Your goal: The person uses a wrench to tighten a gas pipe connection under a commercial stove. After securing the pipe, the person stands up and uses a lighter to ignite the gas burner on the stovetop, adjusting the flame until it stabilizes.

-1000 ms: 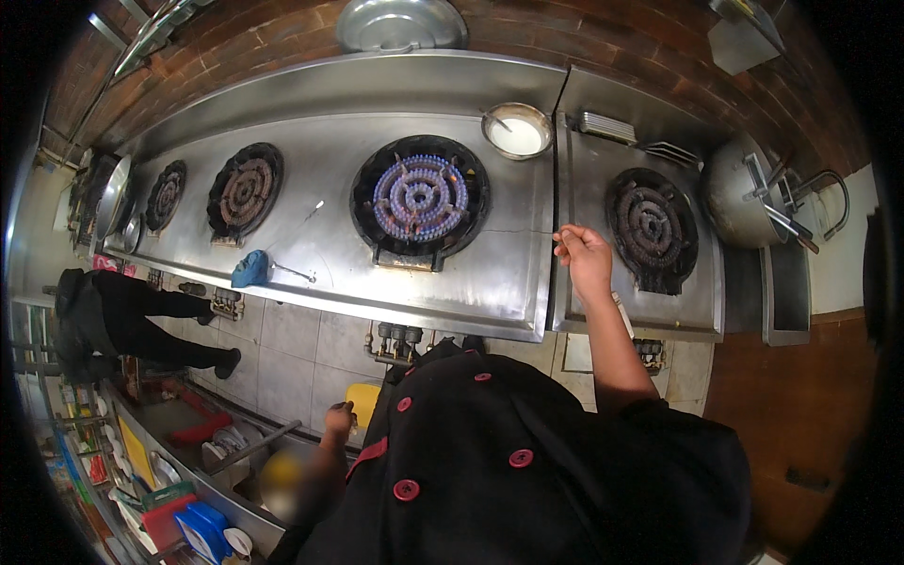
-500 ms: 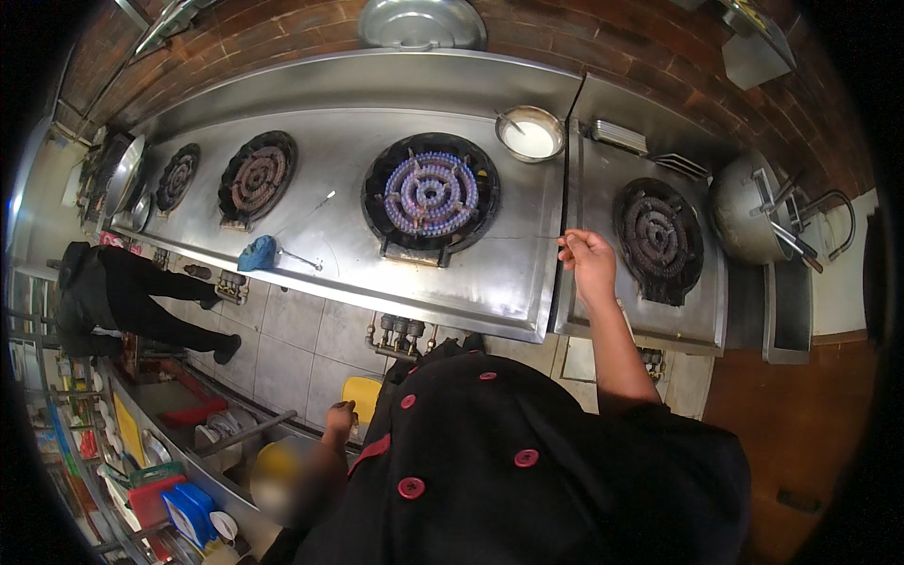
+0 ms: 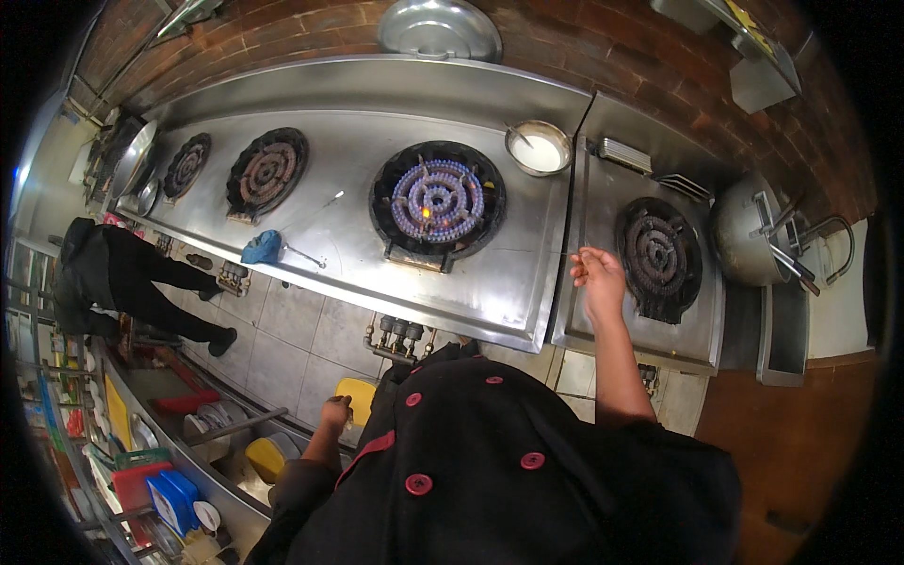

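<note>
My right hand (image 3: 597, 275) is closed in a pinch on a thin dark rod (image 3: 537, 251), like a wire or skewer. The rod points left above the steel stove top toward a lit gas burner (image 3: 437, 202), where rings of small blue flames burn with an orange spot low in the middle. Down by my left side, my left hand (image 3: 336, 411) has its fingers curled in beside a yellow surface (image 3: 356, 395). Whether it holds anything is hidden. A metal bowl of white liquid (image 3: 539, 149), with a utensil handle leaning in it, stands behind the burner to the right.
A blue cloth (image 3: 262, 247) and a metal utensil (image 3: 304, 257) lie near the stove's front edge. Unlit burners sit left (image 3: 267, 171) and right (image 3: 657, 256). A large pot (image 3: 750, 231) stands far right. Another person in dark clothes (image 3: 122, 278) is at the left.
An orange spot now shows among the burner's blue flames. The whole view has shifted slightly; my right hand still pinches the rod, and my left hand stays low.
</note>
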Tool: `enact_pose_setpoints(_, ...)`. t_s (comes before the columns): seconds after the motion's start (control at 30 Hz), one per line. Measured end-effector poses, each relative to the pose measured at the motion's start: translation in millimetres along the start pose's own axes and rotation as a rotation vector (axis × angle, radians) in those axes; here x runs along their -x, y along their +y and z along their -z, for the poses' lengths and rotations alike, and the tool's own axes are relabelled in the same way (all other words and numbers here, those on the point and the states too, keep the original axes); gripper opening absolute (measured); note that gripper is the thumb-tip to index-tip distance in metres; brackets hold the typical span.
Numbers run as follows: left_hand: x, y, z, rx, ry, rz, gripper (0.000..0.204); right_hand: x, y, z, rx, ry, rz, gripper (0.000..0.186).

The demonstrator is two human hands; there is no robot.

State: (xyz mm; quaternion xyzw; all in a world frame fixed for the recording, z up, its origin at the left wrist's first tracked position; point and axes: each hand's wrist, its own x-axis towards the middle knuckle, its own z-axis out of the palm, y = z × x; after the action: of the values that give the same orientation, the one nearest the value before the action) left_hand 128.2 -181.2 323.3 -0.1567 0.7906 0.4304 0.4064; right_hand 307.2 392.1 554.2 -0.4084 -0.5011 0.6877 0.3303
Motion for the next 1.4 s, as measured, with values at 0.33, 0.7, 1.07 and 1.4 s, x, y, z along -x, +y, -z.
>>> enact_pose_setpoints(0.33, 10, 15, -7, -0.075, 0.017, 0.013, 0.029, 2, -1, 5, -0.029, 0.020, 0.018, 0.013)
enact_pose_setpoints(0.7, 5, 0, 0, 0.030, 0.006, 0.039, 0.027, 6, -1, -9, -0.016, 0.008, 0.010, 0.015)
enact_pose_setpoints(1.07, -14, 2, 38, -0.150, -0.037, -0.007, 0.031, 18, 14, -39, 0.029, 0.031, 0.017, 0.015)
enact_pose_setpoints(1.4, -106, 28, 117, -0.359, -0.118, -0.479, 0.020, 57, 30, -115, 0.101, 0.115, 0.050, 0.014)
